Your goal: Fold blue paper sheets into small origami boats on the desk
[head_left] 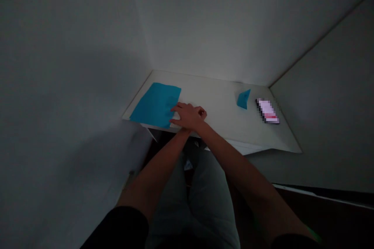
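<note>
Plainly, two bare hands crossed at the near edge of a white surface, beside a blue sheet.

The white surface stands against pale walls, in dim light. The right arm comes in from between four and five o'clock and the left arm from seven o'clock; they cross at the wrists, the right on top. The right hand is palm down with its fingers spread wide, pointing to nine o'clock, the fingertips at the near right edge of the blue sheet. The left hand is mostly hidden beneath the right; its visible fingers are curled, and whether they hold something cannot be told.

The blue sheet lies flat, between nine and ten o'clock from the hands, and reaches the front edge of the surface. Between two and three o'clock, well apart from the hands, is a small folded blue piece, one part tilted upward. Further out at three o'clock lies a smartphone, its lit pink and white screen pixelated beyond reading. At six o'clock, below the surface, are the wearer's legs in pale trousers. Dark sleeves cover the upper arms.
</note>
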Demonstrator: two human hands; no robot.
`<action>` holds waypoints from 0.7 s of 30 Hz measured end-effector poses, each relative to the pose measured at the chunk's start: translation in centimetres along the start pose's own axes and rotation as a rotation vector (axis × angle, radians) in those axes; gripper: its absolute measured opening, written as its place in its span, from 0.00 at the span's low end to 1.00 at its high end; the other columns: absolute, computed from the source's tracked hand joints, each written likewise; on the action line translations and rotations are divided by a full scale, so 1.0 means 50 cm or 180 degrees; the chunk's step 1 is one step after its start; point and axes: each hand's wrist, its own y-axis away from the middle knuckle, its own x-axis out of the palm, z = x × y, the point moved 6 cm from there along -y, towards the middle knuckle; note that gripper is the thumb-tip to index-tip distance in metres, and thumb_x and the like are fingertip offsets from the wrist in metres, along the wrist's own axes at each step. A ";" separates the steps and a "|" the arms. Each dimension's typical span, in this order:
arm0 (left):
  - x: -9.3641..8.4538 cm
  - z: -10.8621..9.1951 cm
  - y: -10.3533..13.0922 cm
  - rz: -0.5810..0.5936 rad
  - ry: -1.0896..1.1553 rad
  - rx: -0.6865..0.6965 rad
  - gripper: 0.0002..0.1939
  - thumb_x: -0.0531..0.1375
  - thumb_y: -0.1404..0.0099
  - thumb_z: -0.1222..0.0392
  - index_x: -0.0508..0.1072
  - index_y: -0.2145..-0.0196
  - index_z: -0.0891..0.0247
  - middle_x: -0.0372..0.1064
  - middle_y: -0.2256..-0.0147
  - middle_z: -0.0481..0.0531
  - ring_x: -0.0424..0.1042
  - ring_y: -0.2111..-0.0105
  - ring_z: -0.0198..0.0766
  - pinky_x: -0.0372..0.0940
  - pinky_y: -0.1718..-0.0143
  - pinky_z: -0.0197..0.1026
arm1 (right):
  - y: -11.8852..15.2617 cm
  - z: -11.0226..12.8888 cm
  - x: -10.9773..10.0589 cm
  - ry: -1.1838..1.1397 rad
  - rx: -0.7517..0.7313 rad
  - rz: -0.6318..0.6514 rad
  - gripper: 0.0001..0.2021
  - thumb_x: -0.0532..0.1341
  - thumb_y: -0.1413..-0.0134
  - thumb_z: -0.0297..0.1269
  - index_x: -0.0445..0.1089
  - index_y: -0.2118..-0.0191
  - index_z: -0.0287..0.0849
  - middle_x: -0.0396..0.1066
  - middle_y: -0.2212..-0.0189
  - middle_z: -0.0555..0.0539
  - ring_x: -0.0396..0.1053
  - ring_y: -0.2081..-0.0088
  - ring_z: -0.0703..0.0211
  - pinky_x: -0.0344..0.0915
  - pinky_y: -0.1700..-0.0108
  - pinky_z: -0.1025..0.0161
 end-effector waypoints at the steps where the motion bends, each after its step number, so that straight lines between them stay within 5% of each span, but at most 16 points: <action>1: 0.008 -0.002 0.000 0.0140 -0.0117 0.0067 0.11 0.66 0.36 0.69 0.75 0.74 0.59 0.67 0.76 0.44 0.66 0.73 0.37 0.67 0.66 0.37 | -0.019 0.032 0.019 0.0224 -0.0120 0.0145 0.23 0.71 0.37 0.55 0.79 0.46 0.43 0.78 0.45 0.37 0.73 0.45 0.40 0.64 0.40 0.47; 5: 0.038 -0.009 0.006 0.0830 -0.0992 0.0545 0.06 0.68 0.35 0.67 0.78 0.70 0.60 0.77 0.68 0.50 0.72 0.67 0.40 0.65 0.61 0.42 | -0.054 0.078 0.082 0.0598 -0.0229 0.0718 0.30 0.74 0.41 0.56 0.78 0.43 0.38 0.76 0.39 0.32 0.73 0.41 0.34 0.68 0.41 0.46; 10: 0.044 0.000 0.007 0.0837 -0.1252 0.0636 0.04 0.66 0.31 0.62 0.80 0.65 0.60 0.80 0.64 0.53 0.74 0.65 0.41 0.65 0.62 0.43 | -0.045 0.075 0.100 0.0449 -0.0238 0.0934 0.20 0.68 0.32 0.47 0.78 0.42 0.40 0.77 0.40 0.33 0.76 0.43 0.37 0.72 0.47 0.49; 16: 0.053 0.010 0.002 0.0827 -0.1024 0.0659 0.03 0.66 0.32 0.62 0.80 0.65 0.61 0.79 0.65 0.53 0.74 0.66 0.40 0.66 0.61 0.43 | -0.045 0.071 0.059 0.0253 0.0020 0.0836 0.15 0.57 0.24 0.39 0.80 0.46 0.44 0.81 0.48 0.38 0.79 0.52 0.43 0.70 0.56 0.54; 21: 0.069 0.036 -0.010 0.0949 -0.0673 0.0620 0.05 0.65 0.32 0.66 0.77 0.67 0.62 0.77 0.67 0.52 0.73 0.66 0.38 0.67 0.59 0.43 | -0.071 0.034 -0.012 0.0042 0.0261 0.0120 0.14 0.57 0.25 0.39 0.78 0.46 0.43 0.80 0.49 0.39 0.77 0.53 0.47 0.68 0.56 0.56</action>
